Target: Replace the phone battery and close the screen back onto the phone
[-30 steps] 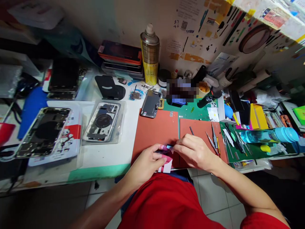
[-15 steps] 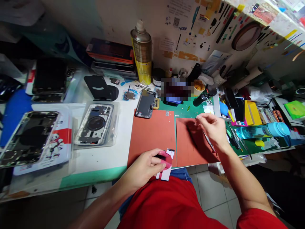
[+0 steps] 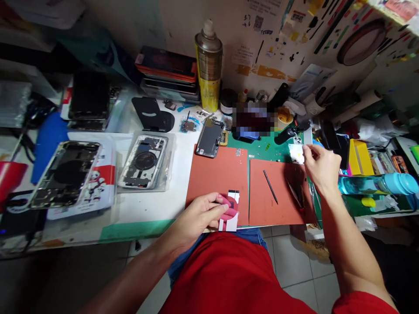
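My left hand (image 3: pixel 204 212) is closed around a thin flat piece with shiny pink and white faces (image 3: pixel 231 221), held over the front edge of a reddish-brown mat (image 3: pixel 214 172). Its exact kind does not show. My right hand (image 3: pixel 324 169) has thumb and fingers pinched together beside a small white wipe-like sheet (image 3: pixel 296 153); whatever is between the fingertips cannot be made out. A dark slim stick-like tool (image 3: pixel 270 186) lies on the second reddish-brown mat (image 3: pixel 258 209). To its right is a dark tool with red parts (image 3: pixel 297 196), partly in shadow.
Opened phones (image 3: pixel 144 159) lie on the left, with a phone screen (image 3: pixel 210 138) behind the mats. A spray can (image 3: pixel 209 65) stands at the back beside stacked phone parts (image 3: pixel 166 72). On the right are a blue bottle (image 3: pixel 376 184) and a yellow box (image 3: pixel 360 157).
My right hand has moved right, off the second mat, to beside the white sheet. The dark stick now shows plainly on that mat. My left hand keeps its hold; the view has shifted left.
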`<state>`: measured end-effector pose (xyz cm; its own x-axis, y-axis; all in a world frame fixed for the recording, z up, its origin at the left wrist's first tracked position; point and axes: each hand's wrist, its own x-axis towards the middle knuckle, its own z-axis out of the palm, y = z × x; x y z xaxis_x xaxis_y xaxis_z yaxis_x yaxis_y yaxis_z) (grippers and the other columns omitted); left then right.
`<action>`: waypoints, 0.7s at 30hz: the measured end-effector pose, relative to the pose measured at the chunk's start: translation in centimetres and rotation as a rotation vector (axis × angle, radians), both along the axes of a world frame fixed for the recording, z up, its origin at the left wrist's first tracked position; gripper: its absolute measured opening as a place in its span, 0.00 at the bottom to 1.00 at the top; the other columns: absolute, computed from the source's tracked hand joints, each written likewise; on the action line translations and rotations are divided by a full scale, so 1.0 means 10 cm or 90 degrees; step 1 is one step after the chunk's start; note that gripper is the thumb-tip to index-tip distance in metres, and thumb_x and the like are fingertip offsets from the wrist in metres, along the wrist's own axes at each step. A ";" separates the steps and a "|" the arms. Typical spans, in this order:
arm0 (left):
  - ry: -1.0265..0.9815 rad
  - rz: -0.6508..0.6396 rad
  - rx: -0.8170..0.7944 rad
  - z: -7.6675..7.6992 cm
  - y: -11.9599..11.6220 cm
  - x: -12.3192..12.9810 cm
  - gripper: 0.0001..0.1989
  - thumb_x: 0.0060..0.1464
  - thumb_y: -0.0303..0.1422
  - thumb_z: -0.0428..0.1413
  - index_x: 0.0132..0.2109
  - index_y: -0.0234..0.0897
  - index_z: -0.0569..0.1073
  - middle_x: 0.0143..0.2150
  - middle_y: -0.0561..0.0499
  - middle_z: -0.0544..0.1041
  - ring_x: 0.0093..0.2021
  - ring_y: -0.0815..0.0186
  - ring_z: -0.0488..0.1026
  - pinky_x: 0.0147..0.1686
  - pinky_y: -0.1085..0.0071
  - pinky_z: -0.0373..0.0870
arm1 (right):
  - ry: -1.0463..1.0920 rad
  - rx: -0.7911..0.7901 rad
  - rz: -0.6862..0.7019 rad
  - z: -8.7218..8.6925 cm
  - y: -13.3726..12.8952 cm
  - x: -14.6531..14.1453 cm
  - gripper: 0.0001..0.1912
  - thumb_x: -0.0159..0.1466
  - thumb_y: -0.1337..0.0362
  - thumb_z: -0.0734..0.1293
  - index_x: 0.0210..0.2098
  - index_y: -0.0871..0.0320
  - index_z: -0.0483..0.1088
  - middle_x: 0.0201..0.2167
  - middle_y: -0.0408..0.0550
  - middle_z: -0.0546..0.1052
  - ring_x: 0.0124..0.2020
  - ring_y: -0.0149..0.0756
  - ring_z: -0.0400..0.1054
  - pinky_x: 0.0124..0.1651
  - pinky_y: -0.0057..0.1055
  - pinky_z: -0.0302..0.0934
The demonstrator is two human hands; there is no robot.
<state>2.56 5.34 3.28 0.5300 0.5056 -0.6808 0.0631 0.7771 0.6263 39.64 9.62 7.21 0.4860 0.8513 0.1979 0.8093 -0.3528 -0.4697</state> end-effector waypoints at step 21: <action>-0.289 -0.178 -0.043 -0.15 -0.01 0.04 0.17 0.51 0.41 0.74 0.36 0.31 0.83 0.33 0.38 0.87 0.27 0.63 0.82 0.25 0.75 0.68 | 0.656 -0.090 0.855 -0.31 -0.32 -1.25 0.08 0.74 0.59 0.75 0.45 0.53 0.87 0.48 0.53 0.85 0.45 0.38 0.82 0.51 0.35 0.77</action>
<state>2.97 5.25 1.82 0.8869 0.2659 -0.3777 0.0075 0.8093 0.5873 27.13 6.43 4.09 -0.6694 0.7217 0.1759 -0.0476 0.1945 -0.9797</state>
